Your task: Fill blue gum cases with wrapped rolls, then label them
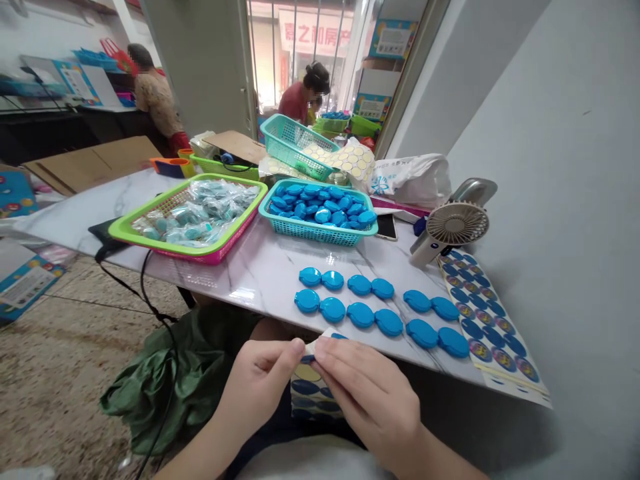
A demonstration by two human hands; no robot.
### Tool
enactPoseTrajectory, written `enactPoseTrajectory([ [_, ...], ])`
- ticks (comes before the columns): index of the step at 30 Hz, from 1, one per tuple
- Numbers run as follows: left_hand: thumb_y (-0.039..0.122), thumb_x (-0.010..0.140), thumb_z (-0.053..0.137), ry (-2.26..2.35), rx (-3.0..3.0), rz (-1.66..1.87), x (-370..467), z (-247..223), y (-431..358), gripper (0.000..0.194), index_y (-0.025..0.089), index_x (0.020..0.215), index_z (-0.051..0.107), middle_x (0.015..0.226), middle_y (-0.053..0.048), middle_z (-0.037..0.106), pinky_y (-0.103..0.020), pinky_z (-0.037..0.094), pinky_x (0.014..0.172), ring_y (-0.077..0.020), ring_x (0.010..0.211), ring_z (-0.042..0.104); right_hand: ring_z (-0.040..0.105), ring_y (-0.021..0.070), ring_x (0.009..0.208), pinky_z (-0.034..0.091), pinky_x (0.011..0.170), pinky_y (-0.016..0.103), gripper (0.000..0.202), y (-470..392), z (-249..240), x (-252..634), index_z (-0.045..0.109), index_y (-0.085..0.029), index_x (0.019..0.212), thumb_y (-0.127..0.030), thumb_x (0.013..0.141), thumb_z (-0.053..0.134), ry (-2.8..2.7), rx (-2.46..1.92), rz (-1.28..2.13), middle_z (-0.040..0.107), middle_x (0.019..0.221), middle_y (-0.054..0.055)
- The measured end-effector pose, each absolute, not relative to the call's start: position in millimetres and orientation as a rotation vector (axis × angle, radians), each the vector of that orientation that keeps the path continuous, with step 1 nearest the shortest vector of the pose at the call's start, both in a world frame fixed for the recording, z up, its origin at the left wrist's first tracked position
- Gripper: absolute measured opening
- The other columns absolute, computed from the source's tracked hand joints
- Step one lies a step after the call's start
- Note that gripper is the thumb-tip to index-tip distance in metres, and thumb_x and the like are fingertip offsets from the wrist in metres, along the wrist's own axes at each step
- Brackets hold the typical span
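Both hands meet at the table's front edge over a sheet of round stickers, which hangs down below them in my lap. My left hand pinches the sheet's upper edge between thumb and finger. Right beside it, my right hand is closed on the same sheet, its fingers covering part of it. Just beyond the hands, blue oval plastic cases lie on the table in two rows, set in touching pairs. More sticker sheets, with dark blue and patterned rounds, are stacked at the table's right edge.
A blue basket full of blue cases stands behind the rows. Left of it is a green-rimmed basket of bagged pieces. A handheld fan and a phone are at the right. Two people work farther back.
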State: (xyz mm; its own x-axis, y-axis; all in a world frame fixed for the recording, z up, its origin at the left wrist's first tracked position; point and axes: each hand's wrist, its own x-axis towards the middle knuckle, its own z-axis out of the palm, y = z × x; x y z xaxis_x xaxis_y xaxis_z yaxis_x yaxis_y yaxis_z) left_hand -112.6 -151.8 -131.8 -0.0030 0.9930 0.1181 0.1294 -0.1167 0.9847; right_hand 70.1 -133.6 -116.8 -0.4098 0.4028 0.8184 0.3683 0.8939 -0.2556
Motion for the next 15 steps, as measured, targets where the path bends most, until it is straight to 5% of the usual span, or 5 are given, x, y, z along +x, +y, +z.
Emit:
enactPoseTrajectory([
  [3, 0.047, 0.094, 0.051, 1.311, 1.369, 1.229, -115.4, -132.0, -151.9, 0.056, 0.021, 0.055, 0.021, 0.056, 0.004, 0.017, -0.026, 0.016, 0.046, -0.0087, 0.052, 0.017, 0.076, 0.0208, 0.108, 0.063, 0.098, 0.033, 0.026, -130.7, -123.2, 70.5, 0.071, -0.010, 0.116, -0.001, 0.094, 0.060, -2.096, -0.531, -0.026, 0.081, 0.107, 0.012],
  [7, 0.048, 0.096, 0.049, 1.316, 1.306, 1.217, -116.2, -138.6, -152.5, 0.056, 0.022, 0.055, 0.021, 0.056, 0.005, 0.016, -0.026, 0.017, 0.047, -0.0090, 0.052, 0.016, 0.073, 0.0230, 0.114, 0.062, 0.100, 0.037, 0.026, -126.5, -128.9, 73.8, 0.071, -0.008, 0.117, -0.001, 0.096, 0.057, -2.155, -0.540, -0.057, 0.080, 0.111, 0.014],
  [12, 0.059, 0.095, 0.053, 1.281, 1.164, 1.196, -115.5, -151.5, -148.5, 0.060, 0.018, 0.053, 0.043, 0.053, 0.003, 0.032, -0.025, 0.025, 0.049, -0.0095, 0.052, 0.027, 0.065, 0.0243, 0.123, 0.055, 0.107, 0.039, 0.027, -126.6, -130.0, 70.9, 0.073, -0.010, 0.114, 0.001, 0.095, 0.056, -2.184, -0.577, -0.018, 0.077, 0.114, 0.013],
  [15, 0.065, 0.092, 0.057, 1.257, 1.013, 1.195, -118.9, -159.5, -144.0, 0.060, 0.015, 0.059, 0.057, 0.058, -0.001, 0.049, -0.023, 0.033, 0.051, -0.0122, 0.056, 0.041, 0.055, 0.0232, 0.124, 0.046, 0.113, 0.040, 0.031, -130.6, -127.3, 68.9, 0.076, -0.021, 0.096, 0.001, 0.093, 0.056, -2.108, -0.582, 0.054, 0.068, 0.111, 0.007],
])
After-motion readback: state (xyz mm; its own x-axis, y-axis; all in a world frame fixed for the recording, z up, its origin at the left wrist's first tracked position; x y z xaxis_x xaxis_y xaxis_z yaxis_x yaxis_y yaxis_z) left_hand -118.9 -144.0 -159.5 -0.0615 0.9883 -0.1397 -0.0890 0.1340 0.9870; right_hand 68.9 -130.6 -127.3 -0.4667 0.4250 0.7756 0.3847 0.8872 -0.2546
